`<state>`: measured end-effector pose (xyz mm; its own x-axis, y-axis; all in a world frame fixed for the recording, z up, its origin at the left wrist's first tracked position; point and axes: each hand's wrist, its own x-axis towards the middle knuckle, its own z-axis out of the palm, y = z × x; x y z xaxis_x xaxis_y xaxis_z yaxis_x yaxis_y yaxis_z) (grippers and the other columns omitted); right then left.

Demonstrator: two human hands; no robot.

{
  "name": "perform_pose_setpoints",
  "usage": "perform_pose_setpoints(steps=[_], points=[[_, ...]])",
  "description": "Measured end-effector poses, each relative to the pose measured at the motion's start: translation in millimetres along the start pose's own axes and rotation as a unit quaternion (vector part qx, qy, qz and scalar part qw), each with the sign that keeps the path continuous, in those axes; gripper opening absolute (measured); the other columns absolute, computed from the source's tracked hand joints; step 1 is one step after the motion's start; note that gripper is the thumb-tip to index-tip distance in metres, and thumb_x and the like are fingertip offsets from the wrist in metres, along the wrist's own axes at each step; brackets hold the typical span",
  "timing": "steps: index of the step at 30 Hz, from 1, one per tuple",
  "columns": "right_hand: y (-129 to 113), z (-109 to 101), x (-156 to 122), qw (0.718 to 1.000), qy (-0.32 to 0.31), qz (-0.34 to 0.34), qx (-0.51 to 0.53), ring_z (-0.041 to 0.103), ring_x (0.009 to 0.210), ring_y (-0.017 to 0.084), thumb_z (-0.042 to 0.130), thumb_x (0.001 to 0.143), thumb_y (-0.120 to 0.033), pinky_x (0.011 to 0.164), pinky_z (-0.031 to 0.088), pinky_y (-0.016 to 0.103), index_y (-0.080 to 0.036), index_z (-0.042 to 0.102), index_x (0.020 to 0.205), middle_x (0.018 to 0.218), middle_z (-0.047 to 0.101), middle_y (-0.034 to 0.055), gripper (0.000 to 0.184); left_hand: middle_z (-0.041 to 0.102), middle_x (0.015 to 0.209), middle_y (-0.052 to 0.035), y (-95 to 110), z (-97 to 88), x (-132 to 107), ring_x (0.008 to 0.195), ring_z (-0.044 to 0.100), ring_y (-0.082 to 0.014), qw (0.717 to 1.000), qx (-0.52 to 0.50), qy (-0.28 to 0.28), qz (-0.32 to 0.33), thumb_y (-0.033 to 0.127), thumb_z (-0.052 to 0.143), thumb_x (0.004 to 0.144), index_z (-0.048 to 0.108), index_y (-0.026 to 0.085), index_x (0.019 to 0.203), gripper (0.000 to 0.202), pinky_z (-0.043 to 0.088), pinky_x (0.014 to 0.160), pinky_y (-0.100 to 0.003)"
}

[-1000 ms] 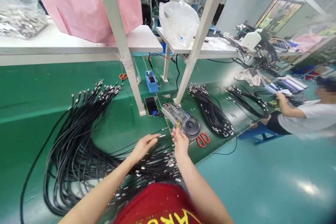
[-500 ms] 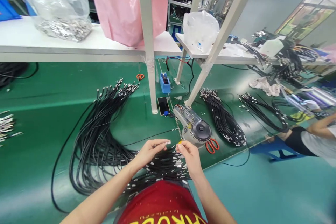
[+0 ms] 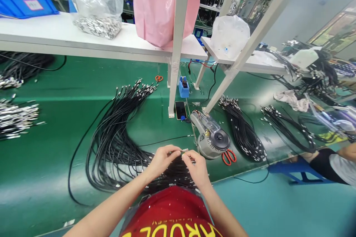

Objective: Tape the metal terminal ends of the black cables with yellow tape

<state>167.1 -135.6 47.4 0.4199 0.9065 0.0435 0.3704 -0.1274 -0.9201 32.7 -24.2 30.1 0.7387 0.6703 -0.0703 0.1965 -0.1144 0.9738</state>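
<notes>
My left hand (image 3: pixel 162 161) and my right hand (image 3: pixel 196 168) meet just in front of a grey and clear tape dispenser machine (image 3: pixel 211 137). Their fingertips pinch at a thin black cable with a metal tip (image 3: pixel 185 150), and the fingers partly hide it. A dense bundle of black metal-tipped cables (image 3: pixel 116 155) fans out on the green bench mat (image 3: pixel 55 70), running under both hands toward my red shirt (image 3: pixel 167 211). Orange-handled scissors (image 3: pixel 228 157) lie beside the machine.
A phone (image 3: pixel 180 110), a small blue holder (image 3: pixel 183 87) and white shelf posts (image 3: pixel 174 63) stand beyond the machine. Another cable bundle (image 3: pixel 244 133) lies to the right. A seated co-worker's torso (image 3: pixel 338 164) is at the right edge, on a blue stool (image 3: pixel 300 172).
My view has swung left, so the bench scene sits further right and the co-worker has mostly slid out of view. My hands have drawn closer together at the cable tip.
</notes>
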Motion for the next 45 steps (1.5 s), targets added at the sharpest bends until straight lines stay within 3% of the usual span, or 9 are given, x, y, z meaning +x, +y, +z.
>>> perform_pose_setpoints(steps=[9, 20, 27, 32, 38, 42, 45], points=[[-3.0, 1.1, 5.6, 0.999, 0.005, 0.036, 0.029, 0.058, 0.067, 0.015, 0.055, 0.089, -0.030, 0.064, 0.044, 0.024, -0.019, 0.065, 0.065, 0.071, 0.065, 0.0007, 0.028, 0.072, 0.086, -0.0041, 0.1, 0.2, -0.7, 0.077, 0.062, -0.0181, 0.998, 0.061, 0.010, 0.032, 0.034, 0.056, 0.091, 0.075, 0.020, 0.094, 0.024, 0.045, 0.073, -0.026], [0.7, 7.6, 4.7, 0.996, 0.031, 0.062, 0.050, 0.055, 0.065, 0.015, 0.055, 0.088, -0.033, 0.060, 0.041, 0.023, -0.017, 0.063, 0.063, 0.070, 0.065, 0.0012, 0.031, 0.069, 0.082, -0.0032, 9.2, -2.7, -4.0, 0.076, 0.059, -0.0170, 0.999, 0.040, 0.001, 0.031, 0.036, 0.054, 0.092, 0.075, 0.020, 0.089, 0.027, 0.042, 0.069, -0.024], [1.9, 3.9, 0.4, 0.999, -0.003, -0.025, -0.024, 0.060, 0.083, 0.018, 0.049, 0.094, -0.028, 0.073, 0.045, 0.026, -0.019, 0.066, 0.082, 0.090, 0.067, 0.0040, 0.022, 0.065, 0.075, -0.0020, 8.6, -7.8, -7.9, 0.071, 0.057, -0.0158, 0.993, -0.107, -0.023, -0.034, 0.040, 0.061, 0.088, 0.068, 0.015, 0.095, 0.027, 0.042, 0.067, -0.023], [4.4, 5.0, 2.4, 0.991, 0.014, -0.076, -0.111, 0.060, 0.087, 0.020, 0.050, 0.093, -0.024, 0.080, 0.044, 0.029, -0.021, 0.064, 0.083, 0.090, 0.068, 0.0041, 0.018, 0.057, 0.067, 0.0010, 13.8, -12.6, -7.9, 0.065, 0.049, -0.0124, 0.985, -0.146, -0.068, -0.058, 0.037, 0.063, 0.085, 0.065, 0.013, 0.081, 0.025, 0.037, 0.063, -0.022], [5.0, 7.6, 4.0, 0.991, 0.059, -0.050, -0.112, 0.063, 0.081, 0.019, 0.051, 0.093, -0.025, 0.075, 0.046, 0.028, -0.021, 0.068, 0.084, 0.085, 0.071, 0.0040, 0.020, 0.056, 0.069, 0.0009, 13.3, -15.3, -8.7, 0.066, 0.047, -0.0125, 0.989, -0.121, -0.059, -0.054, 0.038, 0.061, 0.087, 0.065, 0.012, 0.083, 0.026, 0.037, 0.063, -0.022], [-0.2, -1.4, 0.8, 0.998, 0.034, 0.014, -0.041, 0.063, 0.069, 0.016, 0.047, 0.096, -0.031, 0.065, 0.046, 0.024, -0.019, 0.068, 0.082, 0.075, 0.069, 0.0025, 0.028, 0.057, 0.071, 0.0005, 17.1, -14.7, -12.4, 0.066, 0.048, -0.0127, 0.997, -0.053, -0.044, -0.033, 0.038, 0.057, 0.090, 0.065, 0.013, 0.086, 0.027, 0.037, 0.062, -0.022], [-4.3, -5.9, -1.8, 0.999, 0.027, -0.007, -0.046, 0.060, 0.070, 0.016, 0.053, 0.093, -0.030, 0.065, 0.044, 0.023, -0.018, 0.066, 0.079, 0.075, 0.067, 0.0016, 0.023, 0.062, 0.076, -0.0011, 23.2, -13.9, -14.1, 0.070, 0.052, -0.0139, 0.999, -0.009, -0.044, -0.018, 0.037, 0.056, 0.090, 0.066, 0.013, 0.090, 0.026, 0.040, 0.065, -0.023]])
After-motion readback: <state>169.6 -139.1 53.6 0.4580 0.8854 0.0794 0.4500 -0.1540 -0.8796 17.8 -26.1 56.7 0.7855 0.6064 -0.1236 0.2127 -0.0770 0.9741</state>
